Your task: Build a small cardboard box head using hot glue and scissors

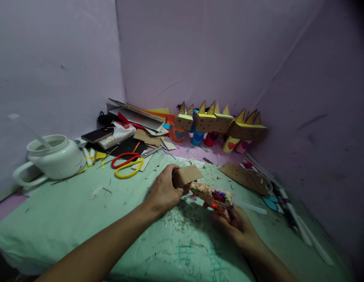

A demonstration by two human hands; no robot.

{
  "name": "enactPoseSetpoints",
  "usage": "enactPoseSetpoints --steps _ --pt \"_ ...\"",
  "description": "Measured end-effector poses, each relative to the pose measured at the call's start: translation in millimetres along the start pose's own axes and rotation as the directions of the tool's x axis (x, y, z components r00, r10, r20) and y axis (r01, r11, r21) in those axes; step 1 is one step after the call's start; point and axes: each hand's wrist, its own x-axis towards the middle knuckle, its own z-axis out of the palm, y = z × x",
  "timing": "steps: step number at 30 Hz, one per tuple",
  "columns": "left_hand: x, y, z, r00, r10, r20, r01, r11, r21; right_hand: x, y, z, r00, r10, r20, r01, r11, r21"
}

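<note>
My left hand is closed around a small bent piece of brown cardboard, its flat side turned up. In my right hand is a glue gun with a flowery wrapping and a small red light lit on its side. The glue gun's front end points left, right up against the cardboard; whether they touch I cannot tell. A translucent glue stick shows behind the gun. My right fingers are partly hidden beneath the gun's body.
Scissors with red and yellow handles lie left of my hands, near a white pot. Several horned cardboard figures line the back wall. To the right are a cardboard piece and pens. Scraps dot the green cover.
</note>
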Motion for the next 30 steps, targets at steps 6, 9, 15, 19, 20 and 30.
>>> enactPoseSetpoints --steps 6,9,15,19,20,30 --pt "-0.2 2.3 -1.1 1.0 -0.011 0.007 0.011 1.0 -0.003 -1.8 6.1 -0.2 1.0 0.004 0.004 -0.004 1.0 -0.019" --pt "-0.3 0.4 -0.6 1.0 0.006 0.004 -0.006 1.0 0.002 -0.7 3.0 -2.1 1.0 0.006 0.021 -0.005 0.998 -0.061" --pt "-0.6 -0.7 -0.3 1.0 0.003 -0.004 -0.003 1.0 0.014 2.2 -6.1 -1.9 0.999 -0.039 0.022 0.04 0.998 -0.048" --pt "-0.6 0.0 -0.5 1.0 0.008 0.001 -0.008 1.0 0.02 1.8 -2.6 -1.0 0.998 -0.05 0.027 0.051 0.997 -0.055" --pt "-0.7 0.1 -0.5 1.0 0.01 0.001 -0.01 1.0 0.021 1.5 -0.4 -0.9 0.999 -0.044 0.021 0.045 0.998 -0.055" --pt "-0.4 -0.5 -0.4 1.0 0.006 0.004 -0.006 1.0 0.011 1.0 1.6 -3.1 0.999 -0.014 0.038 0.018 0.994 -0.111"
